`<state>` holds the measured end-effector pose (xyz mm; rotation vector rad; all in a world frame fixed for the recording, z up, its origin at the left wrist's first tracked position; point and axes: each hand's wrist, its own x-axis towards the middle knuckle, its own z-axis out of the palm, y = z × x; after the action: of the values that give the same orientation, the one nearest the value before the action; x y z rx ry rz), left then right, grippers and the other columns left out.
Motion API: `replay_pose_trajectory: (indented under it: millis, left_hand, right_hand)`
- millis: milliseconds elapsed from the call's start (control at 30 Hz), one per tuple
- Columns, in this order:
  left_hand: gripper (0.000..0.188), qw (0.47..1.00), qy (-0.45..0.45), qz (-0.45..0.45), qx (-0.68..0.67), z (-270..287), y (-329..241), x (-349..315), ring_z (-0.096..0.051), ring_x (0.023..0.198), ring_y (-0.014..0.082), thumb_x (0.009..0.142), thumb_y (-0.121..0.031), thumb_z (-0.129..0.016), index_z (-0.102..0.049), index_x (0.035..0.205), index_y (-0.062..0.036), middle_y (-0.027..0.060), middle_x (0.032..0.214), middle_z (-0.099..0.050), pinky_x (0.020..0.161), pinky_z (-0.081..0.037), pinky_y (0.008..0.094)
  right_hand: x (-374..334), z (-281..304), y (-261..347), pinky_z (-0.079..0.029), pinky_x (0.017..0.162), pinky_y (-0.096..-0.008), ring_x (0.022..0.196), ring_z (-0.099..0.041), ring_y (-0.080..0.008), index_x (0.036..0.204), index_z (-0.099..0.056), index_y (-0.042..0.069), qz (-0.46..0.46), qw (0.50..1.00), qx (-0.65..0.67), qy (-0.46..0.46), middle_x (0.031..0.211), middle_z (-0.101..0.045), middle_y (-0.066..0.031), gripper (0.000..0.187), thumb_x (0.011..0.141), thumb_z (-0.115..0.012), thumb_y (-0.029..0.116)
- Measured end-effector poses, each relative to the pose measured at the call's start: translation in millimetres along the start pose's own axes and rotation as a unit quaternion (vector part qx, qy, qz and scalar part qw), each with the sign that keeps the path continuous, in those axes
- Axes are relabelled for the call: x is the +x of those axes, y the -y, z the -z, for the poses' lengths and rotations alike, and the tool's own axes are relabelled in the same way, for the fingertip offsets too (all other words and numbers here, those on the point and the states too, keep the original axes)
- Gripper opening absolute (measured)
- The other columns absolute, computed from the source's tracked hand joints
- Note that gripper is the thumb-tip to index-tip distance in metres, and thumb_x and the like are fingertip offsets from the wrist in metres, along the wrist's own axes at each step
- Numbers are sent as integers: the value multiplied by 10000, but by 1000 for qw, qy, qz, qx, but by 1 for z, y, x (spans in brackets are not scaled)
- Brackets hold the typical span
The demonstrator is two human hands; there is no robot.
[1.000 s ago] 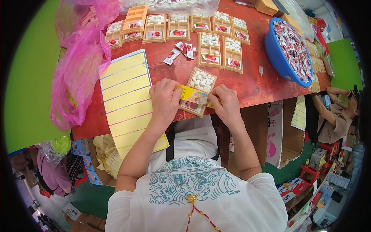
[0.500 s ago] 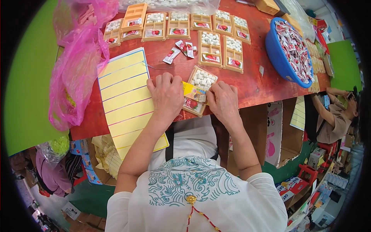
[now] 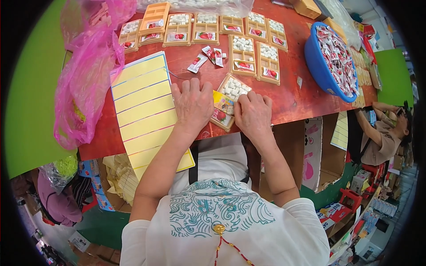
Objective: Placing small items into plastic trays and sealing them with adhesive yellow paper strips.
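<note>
The tray (image 3: 224, 128) sits slantwise on the red table (image 3: 288, 99), close against the front edge, between the two hands. A yellow label (image 3: 224, 102) crosses its middle, with white cubes (image 3: 234, 88) behind the label and a strawberry-printed packet (image 3: 219, 115) in front of it.

The left hand (image 3: 194, 103) is bent over the tray's left side, fingers curled down; the right hand (image 3: 253, 111) is curled the same way at its right side, by the label's end. The fingertips are hidden on both, so whether they pinch the label's ends or only press them against the sides cannot be told.

The label seems the likeliest thing to go wrong: if one hand pulls harder than the other, it could end up crooked or creased. Uneven pressure could also turn the tray further, and a slip toward the person could carry its near corner over the table's front edge. If the tray tips, the cubes might shift; whether a clear cover holds them in is hard to tell.

The left forearm passes over a yellow sheet (image 3: 146, 117) that hangs past the front edge, so a dragging arm could pull it off. Loose packets (image 3: 196, 63) lie just behind the left hand, where a backward push could scatter them.
</note>
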<state>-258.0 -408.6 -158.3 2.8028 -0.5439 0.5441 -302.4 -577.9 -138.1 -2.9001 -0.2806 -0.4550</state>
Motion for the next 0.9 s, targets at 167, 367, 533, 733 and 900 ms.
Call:
replay_pose_trajectory:
  millis: [167,367,533,733,900]
  left_hand:
    - [271,995,-67,54,-60,9,7,6,-518,907,258,782,-191,-628,-564,1021,-81,84,913,-539,843,-307,465]
    - [428,982,-5,-152,-113,14,-13,-36,-472,1208,271,830,-236,-619,-554,1206,-43,131,1259,-539,993,-257,545]
    - [537,981,59,-146,-113,10,-24,-45,-332,1338,317,839,-319,-607,-522,1274,-16,161,1376,-445,1030,-211,624]
    - [642,977,73,-171,-102,11,-22,-45,-244,1388,346,819,-391,-626,-493,1298,16,193,1412,-394,1059,-184,628]
    - [675,972,91,-181,-121,12,-20,-44,-240,1392,357,813,-415,-632,-488,1298,32,215,1414,-389,1087,-189,579]
  right_hand:
    - [-1,-1,1,-388,804,-414,780,-557,-248,778,-586,67,2,1000,-5,-6,783,-543,-82,96,807,-633,146]
    - [-1,-4,1,-382,804,-414,778,-559,-248,772,-586,69,-2,1000,-9,-17,771,-546,-80,95,808,-628,146]
    - [-3,0,-1,-372,800,-400,773,-557,-244,763,-590,63,-6,1000,12,-12,785,-561,-86,101,804,-626,148]
    - [-1,9,-8,-365,841,-391,852,-580,-232,992,-632,56,-43,996,63,-34,887,-612,-77,180,820,-615,108]
    - [18,7,-11,-362,897,-384,966,-571,-234,1140,-595,61,29,995,49,-79,1035,-610,-78,314,827,-599,87]
